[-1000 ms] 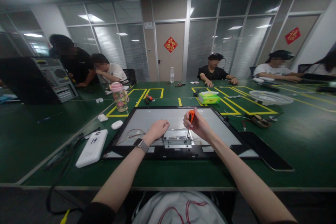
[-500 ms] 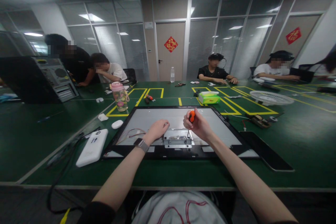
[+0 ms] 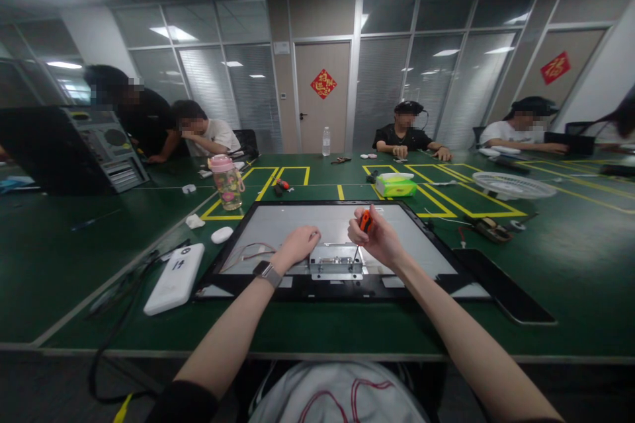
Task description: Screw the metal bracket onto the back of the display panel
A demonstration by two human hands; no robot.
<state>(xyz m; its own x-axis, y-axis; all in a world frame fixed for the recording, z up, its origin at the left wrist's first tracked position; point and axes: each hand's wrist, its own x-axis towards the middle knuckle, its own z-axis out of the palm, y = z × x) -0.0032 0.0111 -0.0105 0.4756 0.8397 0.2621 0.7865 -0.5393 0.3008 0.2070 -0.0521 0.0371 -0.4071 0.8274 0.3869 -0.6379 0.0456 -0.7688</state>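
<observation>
A flat monitor panel lies face down on the green table, with a small metal bracket near its front edge. My right hand is closed round an orange-handled screwdriver, its tip down on the bracket's right side. My left hand, a watch on its wrist, rests curled on the panel just left of the bracket, fingers folded with nothing visible in them. Thin red wires run over the panel by that hand.
A white power bank with a black cable lies left of the panel, a dark phone right of it. Behind are a pink-lidded bottle, green tissue box, white fan grille and computer case. Several people sit around the table.
My right hand has turned the screwdriver slightly, shifting the orange handle. My left hand and the panel have stayed put.
</observation>
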